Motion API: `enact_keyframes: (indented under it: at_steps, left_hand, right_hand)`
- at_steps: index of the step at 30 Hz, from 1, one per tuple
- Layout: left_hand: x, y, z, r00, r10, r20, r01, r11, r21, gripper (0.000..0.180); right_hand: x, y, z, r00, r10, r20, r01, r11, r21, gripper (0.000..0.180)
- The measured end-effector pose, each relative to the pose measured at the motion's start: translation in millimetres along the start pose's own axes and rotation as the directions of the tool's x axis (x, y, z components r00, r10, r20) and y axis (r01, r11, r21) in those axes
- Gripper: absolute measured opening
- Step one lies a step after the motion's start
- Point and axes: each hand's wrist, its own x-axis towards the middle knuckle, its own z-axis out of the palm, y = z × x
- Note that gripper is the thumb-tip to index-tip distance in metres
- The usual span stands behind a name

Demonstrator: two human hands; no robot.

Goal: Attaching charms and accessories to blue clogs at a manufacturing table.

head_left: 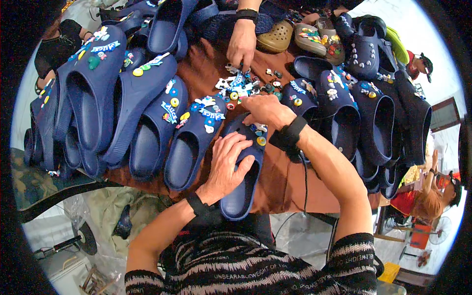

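Note:
A navy clog (pixel 241 196) lies in front of me, its heel toward my body and several charms on its upper. My left hand (pixel 225 164) rests over the upper and grips it, thumb by the foot opening. Just beyond the toe, my right hand (pixel 268 110) bends its fingers at the near edge of a pile of small colourful charms (pixel 238 86). Whatever those fingertips pinch is hidden. From the far side, another person's hand (pixel 242 44) reaches down to the same pile. Beside my left hand lies a navy clog with charms (pixel 199 132).
Rows of navy clogs crowd both sides, among them a tall left stack (pixel 93 98) and right ones (pixel 376 118). An olive clog (pixel 275 37) sits at the back. Brown cloth (pixel 280 182) covers the table. A black cable (pixel 306 182) hangs from my right wristband.

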Motion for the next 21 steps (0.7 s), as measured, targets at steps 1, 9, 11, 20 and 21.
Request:
enact_keyframes:
  at_steps: [1,9,11,20,21]
  left_hand:
    - [1,-1,0,1.000,0.000,0.000,0.000,1.000,0.001,0.037]
    - [0,2,-2,1.000,-0.007,0.010,0.007,1.000,-0.008,0.038]
    - [-1,0,-1,1.000,0.020,-0.014,-0.020,1.000,-0.009,0.036]
    - [-2,-1,1,1.000,0.014,-0.024,-0.014,1.000,-0.008,0.038]
    - [-1,-1,1,1.000,0.015,-0.023,-0.015,1.000,-0.009,0.038]
  right_hand:
    - [1,4,0,0.997,-0.065,-0.038,0.067,0.997,0.034,0.042]
    - [-10,33,11,0.943,-0.256,-0.214,0.333,0.754,0.566,0.028]
    - [-14,29,10,0.956,-0.216,-0.197,0.292,0.759,0.583,0.029]
    - [-12,29,8,0.979,-0.159,-0.125,0.202,0.751,0.629,0.021]
    - [-10,31,8,0.979,-0.172,-0.113,0.205,0.773,0.600,0.022]
